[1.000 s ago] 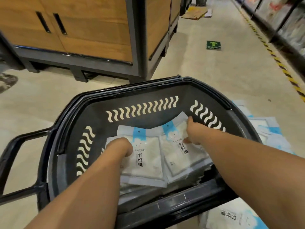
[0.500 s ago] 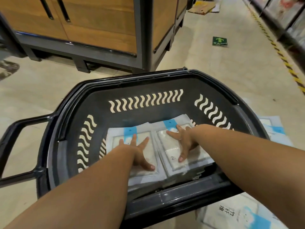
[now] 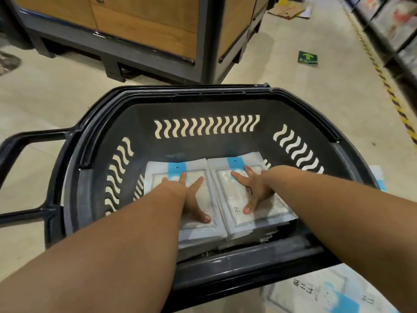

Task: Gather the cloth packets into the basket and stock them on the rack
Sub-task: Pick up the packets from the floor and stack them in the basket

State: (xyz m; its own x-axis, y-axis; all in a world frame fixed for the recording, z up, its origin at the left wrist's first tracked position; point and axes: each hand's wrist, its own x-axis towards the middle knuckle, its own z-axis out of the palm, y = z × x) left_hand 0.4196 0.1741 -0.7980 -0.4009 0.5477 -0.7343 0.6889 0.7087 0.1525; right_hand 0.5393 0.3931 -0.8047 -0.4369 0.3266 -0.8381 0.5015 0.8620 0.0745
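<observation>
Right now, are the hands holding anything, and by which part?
Nothing is held. The left hand presses flat on the left packet, the right hand on the right packet, both inside the basket.

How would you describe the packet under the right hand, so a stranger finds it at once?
Look into the black basket. Two packet stacks lie side by side; this packet tops the right one, under the right hand. Only it shows a printed 2.

A wood-panelled display cabinet point(image 3: 144, 26) on a dark metal frame stands on a pale concrete floor point(image 3: 282, 71), near a green arrow floor sticker point(image 3: 307, 57), flattened cardboard point(image 3: 287, 10) and yellow-and-black hazard tape point(image 3: 391, 93).
</observation>
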